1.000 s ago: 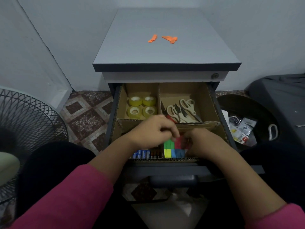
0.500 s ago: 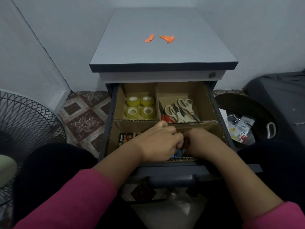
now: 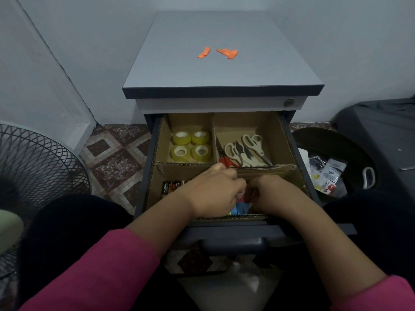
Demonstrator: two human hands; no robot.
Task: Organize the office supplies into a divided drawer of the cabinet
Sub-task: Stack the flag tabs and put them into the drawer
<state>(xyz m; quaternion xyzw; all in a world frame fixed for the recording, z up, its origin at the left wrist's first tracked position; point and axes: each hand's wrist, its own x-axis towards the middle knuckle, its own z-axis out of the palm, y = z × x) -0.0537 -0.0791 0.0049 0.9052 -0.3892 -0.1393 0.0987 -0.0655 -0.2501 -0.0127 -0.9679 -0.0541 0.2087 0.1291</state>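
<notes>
Both hands are curling together in the drawer's (image 3: 226, 227) front compartment: the left hand (image 3: 213, 194) and right hand (image 3: 272, 195) are pinching small coloured sticky notes (image 3: 240, 208) between them. Batteries (image 3: 171, 186) are lying left of the left hand; tape rolls (image 3: 192, 145) and scissors (image 3: 244, 152) are sitting beyond.

Black wire-mesh fan guard (image 3: 33, 167) at far left, on floor. Patterned brown-and-cream tiled floor (image 3: 116, 160) between fan and cabinet. Pale grey wall (image 3: 74, 41) behind, white corner trim (image 3: 80, 133) running down to floor. On right, round dark bin (image 3: 350, 149) holding clear plastic wrappers (image 3: 325, 176) and white cord loop (image 3: 368, 180). Dark grey cloth-covered bulk (image 3: 386, 131) just beyond bin, at right edge.
</notes>
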